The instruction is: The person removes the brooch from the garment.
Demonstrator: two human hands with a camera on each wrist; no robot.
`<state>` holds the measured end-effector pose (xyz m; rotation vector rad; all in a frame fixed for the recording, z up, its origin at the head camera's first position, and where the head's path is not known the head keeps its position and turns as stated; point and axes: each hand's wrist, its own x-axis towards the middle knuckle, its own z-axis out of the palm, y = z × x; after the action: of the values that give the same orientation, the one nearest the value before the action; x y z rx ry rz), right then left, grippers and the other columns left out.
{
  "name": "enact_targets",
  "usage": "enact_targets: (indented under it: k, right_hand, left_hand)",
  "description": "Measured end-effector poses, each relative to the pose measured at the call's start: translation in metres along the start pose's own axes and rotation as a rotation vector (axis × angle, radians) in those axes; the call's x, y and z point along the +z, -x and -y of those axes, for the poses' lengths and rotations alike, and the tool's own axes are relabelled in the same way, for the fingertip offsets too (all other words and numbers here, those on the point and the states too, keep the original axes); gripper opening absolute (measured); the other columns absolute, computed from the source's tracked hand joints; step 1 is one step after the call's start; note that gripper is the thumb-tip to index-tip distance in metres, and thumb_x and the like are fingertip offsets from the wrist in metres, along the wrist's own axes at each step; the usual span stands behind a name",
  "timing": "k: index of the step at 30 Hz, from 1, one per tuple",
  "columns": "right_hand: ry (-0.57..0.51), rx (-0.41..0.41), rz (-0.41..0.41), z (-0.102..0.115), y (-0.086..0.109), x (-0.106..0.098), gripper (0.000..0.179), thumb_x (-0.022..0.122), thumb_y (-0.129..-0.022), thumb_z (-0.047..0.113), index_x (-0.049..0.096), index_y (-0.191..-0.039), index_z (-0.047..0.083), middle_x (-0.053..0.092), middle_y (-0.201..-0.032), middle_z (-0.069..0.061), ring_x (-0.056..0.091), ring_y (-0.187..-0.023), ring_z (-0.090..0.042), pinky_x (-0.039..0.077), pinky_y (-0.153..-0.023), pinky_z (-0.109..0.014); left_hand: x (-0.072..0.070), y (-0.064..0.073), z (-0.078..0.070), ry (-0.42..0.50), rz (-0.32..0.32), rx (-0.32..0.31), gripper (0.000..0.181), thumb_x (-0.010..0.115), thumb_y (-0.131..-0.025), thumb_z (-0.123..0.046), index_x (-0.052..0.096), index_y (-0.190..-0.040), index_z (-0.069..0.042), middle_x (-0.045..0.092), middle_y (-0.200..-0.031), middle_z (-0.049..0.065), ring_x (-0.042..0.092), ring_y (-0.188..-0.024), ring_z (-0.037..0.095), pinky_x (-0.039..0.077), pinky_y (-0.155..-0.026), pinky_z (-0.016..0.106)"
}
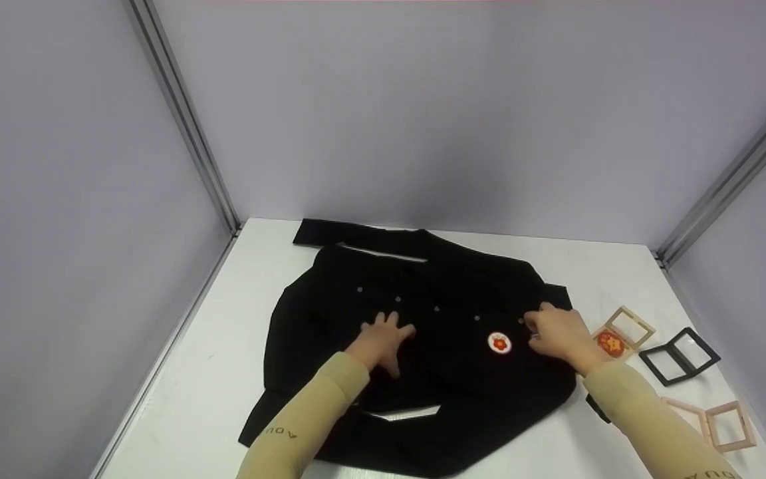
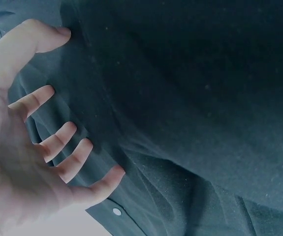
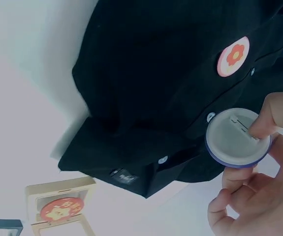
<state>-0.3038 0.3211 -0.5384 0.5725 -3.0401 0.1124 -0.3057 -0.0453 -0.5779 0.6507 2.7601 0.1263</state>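
A black button-up shirt (image 1: pixel 416 286) lies spread out, its collar toward the right and its sleeves at the far and near sides. On its front is a round white badge with a red flower (image 1: pixel 500 342). My right hand (image 1: pixel 559 336) is over the collar end, beside that badge. In the right wrist view it pinches a round pin badge (image 3: pixel 230 140) between thumb and fingers, the pale back with its pin toward the camera and a blue rim showing. My left hand (image 1: pixel 378 342) has its fingers spread over the shirt's middle; whether it presses the cloth I cannot tell.
On the white table (image 1: pixel 217 346), to the right, stand a gold open case (image 1: pixel 634 327) with a red-and-yellow round badge (image 1: pixel 611 343) in it, a black open frame (image 1: pixel 680 359) and a pink open frame (image 1: pixel 707 426). Grey walls (image 1: pixel 463 120) enclose the back and sides.
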Motion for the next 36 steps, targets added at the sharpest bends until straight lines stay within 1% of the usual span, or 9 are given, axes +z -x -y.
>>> enact_targets:
  k: [3,9,12,16,20,23,28,32,36]
  right_hand:
    - [-0.012,0.013,0.004,-0.007,0.003,-0.001,0.017,0.072,-0.070,0.013,0.056,-0.074,0.015,0.051,-0.076,-0.005,0.049,-0.061,-0.022,0.040,-0.053,-0.043]
    - [-0.018,0.042,-0.008,-0.024,0.009,-0.003,0.022,0.073,-0.071,0.014,0.051,-0.072,0.016,0.048,-0.075,-0.003,0.047,-0.061,-0.021,0.034,-0.052,-0.039]
    - [-0.017,0.059,-0.011,-0.033,0.013,-0.004,0.021,0.072,-0.072,0.015,0.052,-0.074,0.016,0.050,-0.075,-0.004,0.047,-0.062,-0.021,0.036,-0.052,-0.040]
    - [-0.022,0.090,0.015,-0.045,0.018,-0.005,0.017,0.072,-0.075,0.015,0.055,-0.078,0.014,0.052,-0.078,-0.006,0.049,-0.065,-0.022,0.040,-0.054,-0.044]
    - [-0.020,0.123,0.038,-0.057,0.023,-0.006,0.018,0.069,-0.074,0.014,0.051,-0.077,0.015,0.049,-0.078,-0.006,0.047,-0.065,-0.022,0.039,-0.054,-0.041]
    - [-0.024,0.147,0.047,-0.065,0.028,-0.008,0.017,0.069,-0.074,0.015,0.053,-0.078,0.014,0.050,-0.078,-0.008,0.048,-0.065,-0.023,0.040,-0.052,-0.041]
    - [-0.038,0.186,0.097,-0.079,0.037,-0.013,0.014,0.068,-0.075,0.015,0.055,-0.078,0.013,0.053,-0.078,-0.010,0.052,-0.068,-0.025,0.040,-0.052,-0.040]
    - [-0.054,0.227,0.124,-0.091,0.044,-0.013,0.014,0.067,-0.079,0.015,0.054,-0.077,0.013,0.055,-0.080,-0.010,0.052,-0.070,-0.024,0.039,-0.054,-0.036]
    - [-0.060,0.248,0.126,-0.104,0.050,-0.012,0.015,0.066,-0.083,0.016,0.053,-0.077,0.013,0.056,-0.081,-0.011,0.051,-0.070,-0.025,0.041,-0.055,-0.039]
  left_hand:
    - [0.000,0.000,0.000,0.010,0.002,0.001,0.089,0.098,-0.071,-0.028,0.055,-0.148,-0.030,0.042,-0.160,0.017,0.042,-0.148,0.044,0.046,-0.112,0.069]
    - [-0.001,0.001,0.000,0.017,-0.001,0.004,0.089,0.098,-0.071,-0.028,0.055,-0.148,-0.029,0.041,-0.161,0.018,0.041,-0.149,0.045,0.046,-0.111,0.070]
    - [-0.001,0.000,0.001,0.005,0.005,0.010,0.088,0.098,-0.073,-0.029,0.054,-0.149,-0.029,0.040,-0.161,0.018,0.041,-0.148,0.044,0.047,-0.111,0.069]
    - [0.000,0.000,0.001,-0.006,0.006,0.015,0.087,0.098,-0.073,-0.031,0.054,-0.149,-0.029,0.040,-0.161,0.018,0.042,-0.147,0.043,0.047,-0.110,0.069]
    - [0.000,0.000,0.001,-0.008,0.005,0.015,0.086,0.098,-0.072,-0.031,0.055,-0.147,-0.029,0.042,-0.159,0.017,0.043,-0.146,0.043,0.049,-0.109,0.067]
    - [-0.001,0.000,0.001,-0.004,0.006,0.012,0.087,0.098,-0.072,-0.031,0.055,-0.148,-0.030,0.042,-0.159,0.017,0.043,-0.146,0.043,0.048,-0.109,0.067]
    - [0.000,0.000,-0.001,0.000,-0.005,0.007,0.088,0.098,-0.072,-0.030,0.055,-0.149,-0.030,0.042,-0.160,0.017,0.043,-0.147,0.042,0.047,-0.111,0.067]
    - [0.001,0.001,-0.001,-0.005,-0.011,0.011,0.088,0.098,-0.072,-0.030,0.055,-0.148,-0.030,0.042,-0.160,0.017,0.044,-0.146,0.043,0.048,-0.110,0.067]
    - [0.001,0.002,0.000,-0.002,-0.009,0.009,0.087,0.098,-0.072,-0.030,0.056,-0.148,-0.030,0.042,-0.161,0.017,0.043,-0.147,0.043,0.048,-0.111,0.067]
